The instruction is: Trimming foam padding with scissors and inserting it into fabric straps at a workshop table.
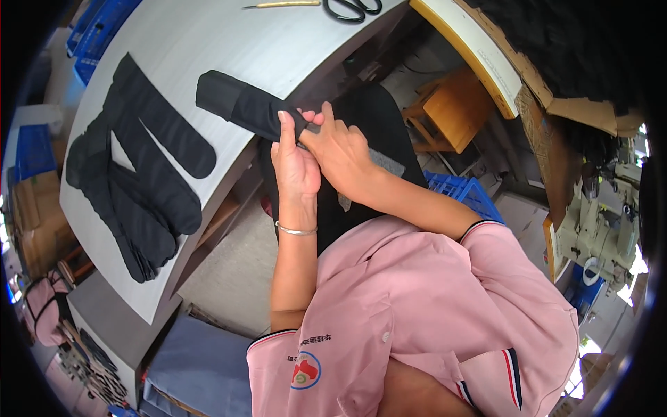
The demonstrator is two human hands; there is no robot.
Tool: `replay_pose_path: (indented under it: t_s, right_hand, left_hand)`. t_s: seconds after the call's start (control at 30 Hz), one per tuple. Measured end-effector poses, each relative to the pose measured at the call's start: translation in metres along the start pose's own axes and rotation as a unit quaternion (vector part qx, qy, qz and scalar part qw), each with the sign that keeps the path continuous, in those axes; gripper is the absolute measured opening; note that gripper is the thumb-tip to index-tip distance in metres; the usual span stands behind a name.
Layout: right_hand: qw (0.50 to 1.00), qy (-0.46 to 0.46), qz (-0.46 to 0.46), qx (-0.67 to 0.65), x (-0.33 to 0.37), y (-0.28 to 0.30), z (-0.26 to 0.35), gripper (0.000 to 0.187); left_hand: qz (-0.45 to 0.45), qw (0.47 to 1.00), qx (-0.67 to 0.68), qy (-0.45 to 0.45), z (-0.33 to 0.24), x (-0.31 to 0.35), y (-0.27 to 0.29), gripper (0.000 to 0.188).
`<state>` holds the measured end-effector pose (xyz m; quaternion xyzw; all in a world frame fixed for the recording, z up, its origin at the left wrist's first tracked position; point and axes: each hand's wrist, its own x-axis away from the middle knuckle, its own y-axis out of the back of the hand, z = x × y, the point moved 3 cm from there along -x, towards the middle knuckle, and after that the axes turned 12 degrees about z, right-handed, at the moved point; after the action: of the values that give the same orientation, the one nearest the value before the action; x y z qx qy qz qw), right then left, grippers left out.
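Note:
A long black sock [243, 104] runs from the table's edge to above my lap. My left hand [295, 163] grips its near part, thumb along the near side and fingertips showing past the far side. Over the same end lies my right hand [340, 149], its index finger stretched out and its other fingers bent against the fabric. Part of that end is hidden by the hands. To the left, several more black socks [160, 118] lie in a loose, overlapping pile on the white table [229, 35].
Black-handled scissors [347, 10] and a thin tool with a wooden handle [285, 5] lie at the table's far side. A wooden stool [455, 111] stands beyond my right arm, a blue crate [465, 194] beside it. Sewing machines [601, 229] are at far right.

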<state>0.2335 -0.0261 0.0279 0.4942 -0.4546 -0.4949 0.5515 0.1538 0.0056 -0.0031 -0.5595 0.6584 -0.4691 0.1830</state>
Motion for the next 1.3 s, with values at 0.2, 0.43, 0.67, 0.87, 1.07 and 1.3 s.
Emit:
replay_pose_path:
  t_s: [0.2,0.43,0.67,0.87,1.07,1.3]
  right_hand:
    - [0.998,-0.043,0.034,0.036,0.034,0.009,-0.006,0.051]
    - [0.996,-0.042,-0.013,0.073,-0.012,-0.004,0.004,0.035]
    - [0.999,0.024,-0.002,0.041,0.030,0.019,-0.002,0.040]
    - [1.000,0.009,-0.001,0.021,0.017,0.002,0.001,0.018]
    - [0.999,0.023,0.042,0.000,-0.004,-0.007,0.000,0.014]
    - [0.996,0.019,0.083,-0.017,0.040,0.013,-0.006,0.058]
  left_hand:
    - [-0.013,1.000,-0.009,-0.002,0.006,-0.003,-0.002,0.036]
    - [0.068,0.997,-0.025,0.010,0.005,-0.004,-0.001,0.038]
    - [0.005,0.999,0.052,0.008,-0.006,-0.003,0.004,0.047]
    - [0.000,1.000,-0.023,-0.001,0.002,0.001,0.002,0.034]
    - [0.012,1.000,-0.009,-0.001,-0.003,-0.001,-0.002,0.036]
    - [0.003,0.999,-0.054,0.008,-0.002,0.005,-0.005,0.035]
